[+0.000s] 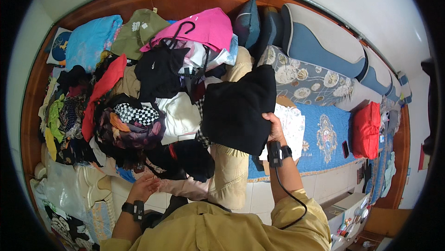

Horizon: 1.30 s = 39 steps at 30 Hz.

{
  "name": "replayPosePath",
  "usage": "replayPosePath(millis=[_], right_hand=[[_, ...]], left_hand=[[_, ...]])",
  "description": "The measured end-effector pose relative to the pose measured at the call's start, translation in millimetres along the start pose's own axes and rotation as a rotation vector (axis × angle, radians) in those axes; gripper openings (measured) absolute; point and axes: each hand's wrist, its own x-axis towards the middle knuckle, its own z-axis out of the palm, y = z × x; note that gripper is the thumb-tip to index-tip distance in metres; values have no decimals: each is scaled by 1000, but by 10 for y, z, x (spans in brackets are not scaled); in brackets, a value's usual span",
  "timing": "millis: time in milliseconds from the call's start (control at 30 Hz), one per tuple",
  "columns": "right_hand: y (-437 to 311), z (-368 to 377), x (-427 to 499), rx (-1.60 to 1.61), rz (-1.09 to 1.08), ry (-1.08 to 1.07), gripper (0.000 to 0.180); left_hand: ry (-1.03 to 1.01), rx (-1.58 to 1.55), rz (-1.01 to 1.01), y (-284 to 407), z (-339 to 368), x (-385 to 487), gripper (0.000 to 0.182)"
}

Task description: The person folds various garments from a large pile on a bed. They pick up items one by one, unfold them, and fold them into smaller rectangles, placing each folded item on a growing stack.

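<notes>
My right hand [275, 127] grips the right edge of a folded black cloth [236, 110], its thumb lying over the front. The cloth hangs in front of the clothes heap and hides part of it. Low at the heap's near edge, my left hand [144, 185] holds nothing, its fingers loosely extended beside pale pink fabric [184, 185]. A white garment [179, 117] and a black garment with a red strip [187, 160] lie left of the black cloth. Partly behind my right hand is a white floral-printed garment [289, 125] on the blue sofa cover [333, 125].
A pink bag [205, 30] with black cord handles, an olive cap-like item [139, 30] and a folded blue quilt [92, 40] line the back. Blue-grey cushions [320, 38] stand at the back right. A red bag [366, 131] and a phone [345, 149] lie farther right.
</notes>
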Motion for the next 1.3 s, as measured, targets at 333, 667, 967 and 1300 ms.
replayPosePath(millis=[333,667,967,1300], right_hand=[[555,-275,1117,-1380,-234,606,86],[249,-586,1053,-334,-95,-30,38],[588,-382,1058,-1515,-436,766,75],[756,-26,891,-2132,-229,407,80]], left_hand=[[200,-156,-40,-427,-517,-305,30],[144,-144,18,-403,-384,-166,31],[176,-146,-38,-406,-380,-131,32],[79,-77,25,-247,-186,-16,31]])
